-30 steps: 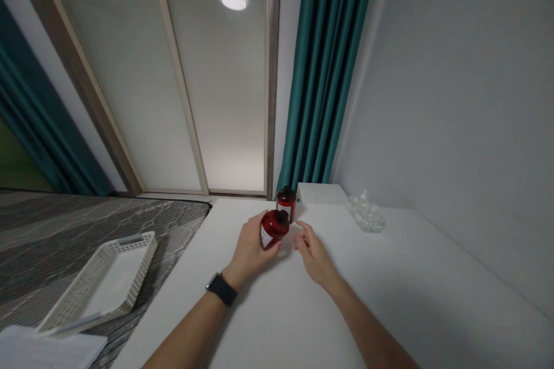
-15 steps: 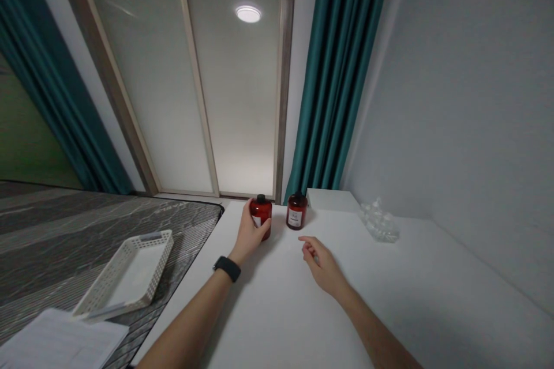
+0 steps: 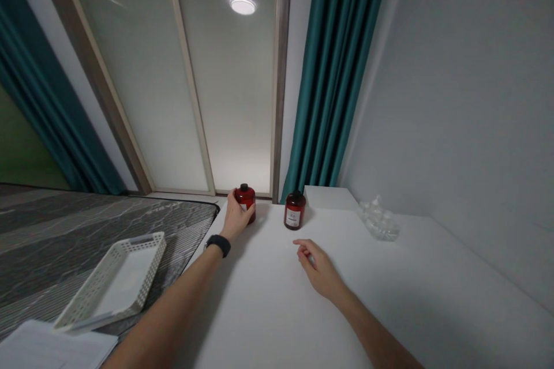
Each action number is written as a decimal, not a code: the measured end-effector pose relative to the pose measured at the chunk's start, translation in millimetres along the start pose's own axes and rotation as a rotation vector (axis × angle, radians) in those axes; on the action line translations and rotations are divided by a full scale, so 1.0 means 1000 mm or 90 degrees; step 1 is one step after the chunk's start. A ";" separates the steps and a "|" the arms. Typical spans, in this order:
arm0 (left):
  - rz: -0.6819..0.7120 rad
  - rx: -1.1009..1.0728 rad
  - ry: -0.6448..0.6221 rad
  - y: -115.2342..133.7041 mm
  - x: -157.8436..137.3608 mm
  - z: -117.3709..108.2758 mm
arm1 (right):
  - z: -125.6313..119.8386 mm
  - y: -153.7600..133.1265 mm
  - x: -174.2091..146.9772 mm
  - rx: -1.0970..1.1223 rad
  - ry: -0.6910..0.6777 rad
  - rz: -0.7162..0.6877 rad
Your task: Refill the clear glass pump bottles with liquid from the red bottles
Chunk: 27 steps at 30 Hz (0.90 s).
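My left hand (image 3: pixel 236 216) is wrapped round a dark red bottle (image 3: pixel 245 195) with a black cap, near the far left edge of the white table (image 3: pixel 268 300). The fingers cover part of its white label. To the right, a second red bottle (image 3: pixel 295 202) of the same look stands upright with its label facing me. My right hand (image 3: pixel 319 268) hovers over the table just in front of that second bottle, apart from it. Its index finger is stretched out, the other fingers are loosely curled, and nothing is in it.
At the table's back stands a white box (image 3: pixel 331 198). Beside it lies a crumpled clear plastic bag (image 3: pixel 378 220) near the wall. On the grey patterned surface at left are a white basket (image 3: pixel 149 268) and white papers (image 3: pixel 56 349).
My left hand has carried its bottle leftward and farther back, away from the second bottle. My right hand has hardly moved. The whole view has shifted slightly.
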<state>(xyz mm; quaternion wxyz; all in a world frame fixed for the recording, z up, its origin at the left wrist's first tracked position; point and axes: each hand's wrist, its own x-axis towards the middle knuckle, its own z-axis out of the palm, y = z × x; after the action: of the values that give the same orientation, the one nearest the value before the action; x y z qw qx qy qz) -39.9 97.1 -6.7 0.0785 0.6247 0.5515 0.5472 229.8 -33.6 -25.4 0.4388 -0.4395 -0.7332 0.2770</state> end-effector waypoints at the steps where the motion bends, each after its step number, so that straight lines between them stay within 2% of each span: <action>1: 0.002 0.003 0.002 -0.002 0.002 0.002 | 0.000 0.000 0.000 0.002 -0.003 0.004; 9: 0.020 0.029 0.005 -0.012 0.005 0.010 | 0.001 0.000 0.005 0.007 -0.019 -0.003; 12: 0.023 0.033 0.010 -0.013 0.003 0.009 | 0.001 -0.002 0.012 -0.001 0.000 -0.028; 19: 0.015 0.043 0.025 -0.013 0.000 0.007 | -0.008 -0.001 0.048 -0.054 0.171 -0.098; 23: 0.006 0.048 0.027 -0.013 0.000 0.008 | -0.016 0.013 0.081 -0.076 0.256 -0.066; 27: -0.011 0.064 0.036 -0.011 -0.001 0.008 | -0.015 0.035 0.107 -0.069 0.279 -0.025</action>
<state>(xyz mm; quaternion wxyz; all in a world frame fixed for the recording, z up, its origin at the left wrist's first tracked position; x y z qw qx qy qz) -40.0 104.8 -17.6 0.0364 0.6074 0.5855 0.5357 232.9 78.0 -2.7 0.5686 -0.4978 -0.6425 0.1265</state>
